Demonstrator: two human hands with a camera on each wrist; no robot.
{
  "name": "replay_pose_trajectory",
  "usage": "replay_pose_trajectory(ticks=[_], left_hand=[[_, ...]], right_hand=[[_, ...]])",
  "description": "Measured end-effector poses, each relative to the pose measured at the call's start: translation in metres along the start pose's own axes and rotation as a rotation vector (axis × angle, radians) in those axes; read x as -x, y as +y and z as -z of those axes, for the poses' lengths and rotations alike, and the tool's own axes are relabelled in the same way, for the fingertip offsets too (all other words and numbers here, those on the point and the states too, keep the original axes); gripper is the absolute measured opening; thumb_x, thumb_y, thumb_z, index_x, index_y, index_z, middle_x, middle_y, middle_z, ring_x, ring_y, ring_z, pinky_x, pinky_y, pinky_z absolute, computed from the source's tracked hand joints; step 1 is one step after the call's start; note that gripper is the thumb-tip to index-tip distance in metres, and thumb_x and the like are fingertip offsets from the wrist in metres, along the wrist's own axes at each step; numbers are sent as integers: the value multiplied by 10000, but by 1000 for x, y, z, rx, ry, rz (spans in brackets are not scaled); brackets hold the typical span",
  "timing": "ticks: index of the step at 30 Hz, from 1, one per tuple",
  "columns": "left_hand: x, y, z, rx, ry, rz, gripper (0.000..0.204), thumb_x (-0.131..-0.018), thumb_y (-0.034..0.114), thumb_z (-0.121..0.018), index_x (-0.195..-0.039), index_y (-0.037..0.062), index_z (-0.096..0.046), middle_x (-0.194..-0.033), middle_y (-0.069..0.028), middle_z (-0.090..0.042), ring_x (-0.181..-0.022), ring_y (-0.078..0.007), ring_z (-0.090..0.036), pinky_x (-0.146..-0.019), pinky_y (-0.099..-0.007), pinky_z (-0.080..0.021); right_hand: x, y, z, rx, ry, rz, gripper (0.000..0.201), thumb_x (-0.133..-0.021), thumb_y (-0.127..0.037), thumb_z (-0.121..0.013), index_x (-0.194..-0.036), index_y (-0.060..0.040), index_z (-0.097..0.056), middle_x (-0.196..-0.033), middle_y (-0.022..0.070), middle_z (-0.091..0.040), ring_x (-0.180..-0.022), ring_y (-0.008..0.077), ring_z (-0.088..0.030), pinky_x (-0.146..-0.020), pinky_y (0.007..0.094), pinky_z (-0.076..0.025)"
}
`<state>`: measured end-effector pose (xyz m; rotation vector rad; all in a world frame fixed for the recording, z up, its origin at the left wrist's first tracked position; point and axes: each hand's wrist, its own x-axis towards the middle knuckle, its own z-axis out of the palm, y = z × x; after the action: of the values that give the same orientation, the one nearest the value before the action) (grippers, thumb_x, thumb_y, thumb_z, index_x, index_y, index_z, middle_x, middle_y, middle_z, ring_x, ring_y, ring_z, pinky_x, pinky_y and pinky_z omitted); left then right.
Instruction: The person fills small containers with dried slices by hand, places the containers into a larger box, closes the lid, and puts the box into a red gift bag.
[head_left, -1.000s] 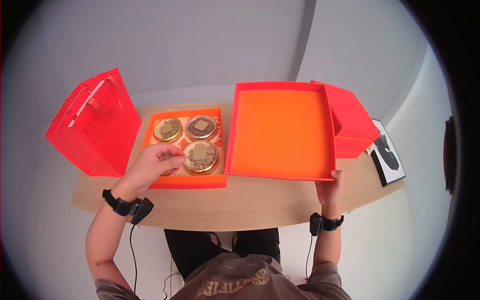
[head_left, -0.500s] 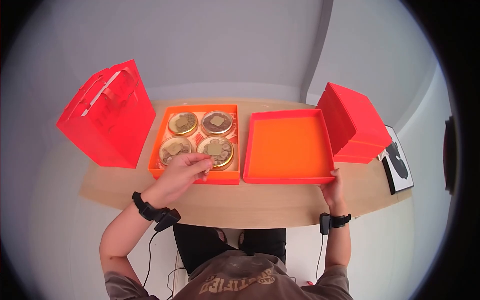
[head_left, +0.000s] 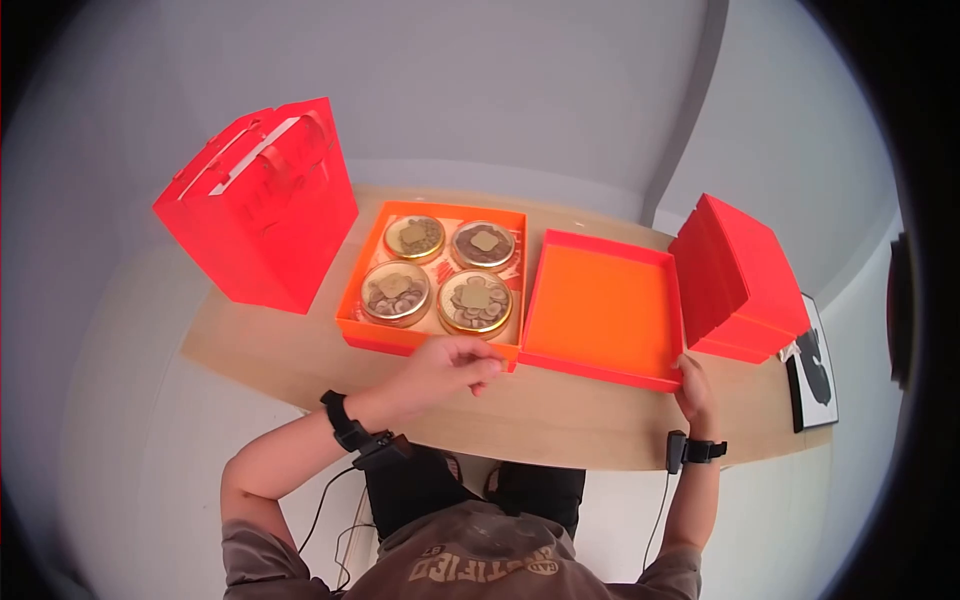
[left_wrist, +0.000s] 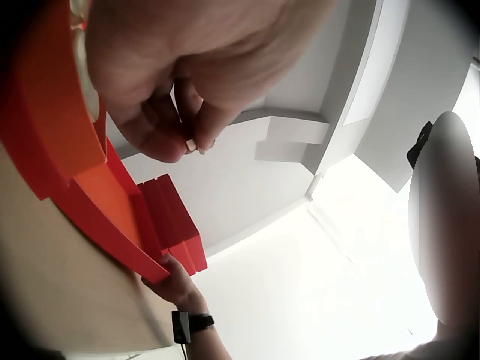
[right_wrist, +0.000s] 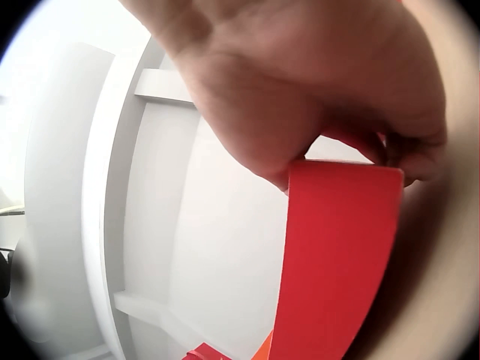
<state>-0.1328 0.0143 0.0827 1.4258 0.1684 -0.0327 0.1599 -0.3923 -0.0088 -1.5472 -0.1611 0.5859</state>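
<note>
My right hand [head_left: 695,388] grips the near right corner of a red box lid [head_left: 600,300] with an orange inside, thumb on top and fingers beneath. The right wrist view shows the lid's red side wall [right_wrist: 337,255] in that grip. The lid lies inside up, its left edge right at an orange gift box [head_left: 430,345]. Several round clear-lidded jars [head_left: 475,303] with gold rims stand in that box. My left hand [head_left: 450,375] hovers at the box's front edge, fingers loosely curled. Its fingertips [left_wrist: 169,150] come close to the thumb, with nothing evident between them.
A tall red paper bag [head_left: 265,215] with handles stands left of the gift box. To the right of the lid is another red box [head_left: 740,280], with a black-and-white framed picture [head_left: 815,370] behind it. The wooden table [head_left: 270,330] has a curved front edge.
The lid has come down from a raised position to the table beside the gift box, still in my right hand. My left hand has drawn back from over the jars to the box's front edge.
</note>
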Motion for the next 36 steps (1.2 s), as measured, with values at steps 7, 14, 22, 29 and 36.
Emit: replay_pose_trajectory(ticks=[7,14,22,29,36], left_hand=[[1,-13,-15,-89,-155,-11,212,-1004,143,-671,-1138,-21,-677,-988,-32,-691,-842,-78,-630,-757,-242,-534],[2,-16,-18,-133,-156,-71,240,-1015,183,-660,-1131,-25,-692,-941,-9,-685,-787,-63,-596,-726,-245,-521],[-11,-8,-45,-704,-27,-618,94,-923,100,-714,-986,32,-701,-934,-51,-650,-826,-201,-636,-722,-322,-515],[-26,3,-47,-1231,159,-997,128,-825,139,-703,-930,66,-696,-949,-36,-633,-935,-223,-593,-823,-361,-459],[-34,16,-36,-1464,112,-945,105,-826,133,-688,-915,77,-693,-938,-28,-627,-937,-199,-587,-838,-343,-431]], right_hand=[[1,-20,-13,340,89,-39,273,-929,-109,-504,-1105,33,-656,-987,51,-665,-891,161,-611,-801,309,-474],[18,-43,-27,467,128,95,356,-983,-138,-514,-1269,51,-608,-1026,80,-677,-904,166,-646,-826,308,-521],[72,-63,-188,-166,-542,-66,423,-1111,-349,-424,-1316,0,-543,-1107,125,-673,-1003,202,-659,-837,330,-537],[59,-51,-271,-608,-660,-279,439,-1122,-399,-349,-1244,-48,-581,-1123,94,-683,-1013,194,-672,-885,349,-552],[44,-42,-283,-688,-605,-269,342,-1118,-339,-385,-1196,-86,-602,-1133,51,-684,-1060,160,-679,-938,339,-560]])
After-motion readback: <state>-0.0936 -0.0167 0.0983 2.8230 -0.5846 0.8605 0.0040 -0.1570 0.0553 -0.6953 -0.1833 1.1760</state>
